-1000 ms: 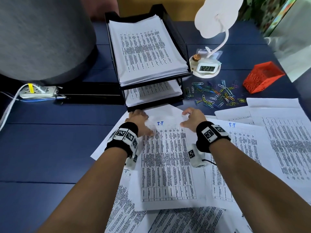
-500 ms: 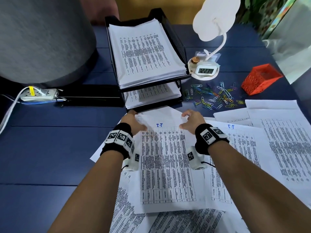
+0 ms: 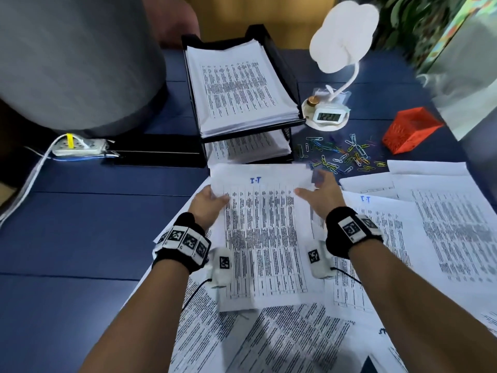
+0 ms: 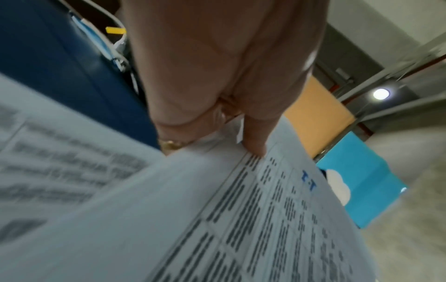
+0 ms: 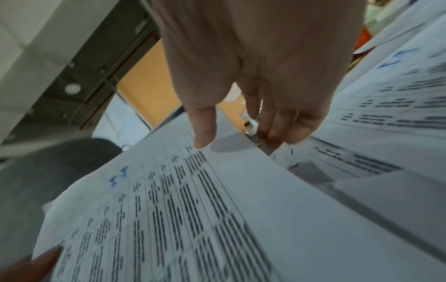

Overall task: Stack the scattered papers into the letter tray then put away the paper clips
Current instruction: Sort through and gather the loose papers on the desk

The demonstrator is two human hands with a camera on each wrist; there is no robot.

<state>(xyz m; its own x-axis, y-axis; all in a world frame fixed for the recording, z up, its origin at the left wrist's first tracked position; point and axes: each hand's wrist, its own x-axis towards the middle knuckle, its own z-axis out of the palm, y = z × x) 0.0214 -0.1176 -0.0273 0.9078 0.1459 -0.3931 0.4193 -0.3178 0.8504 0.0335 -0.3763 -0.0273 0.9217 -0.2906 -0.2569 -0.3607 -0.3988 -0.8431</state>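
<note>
Clearly left hand [image 3: 208, 201] and right hand [image 3: 321, 195] pinched sheet [image 3: 265, 238] by side edges, thumbs on top, keeping it flat; letter tray [image 3: 285, 63] beyond fingertips, paper clips [image 3: 341, 154] past right fingers.

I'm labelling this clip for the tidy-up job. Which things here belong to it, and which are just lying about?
Job: held sheet, left hand, right hand, scattered papers, letter tray, paper clips, orange holder.

Lying about: lamp, clock, power strip.
</note>
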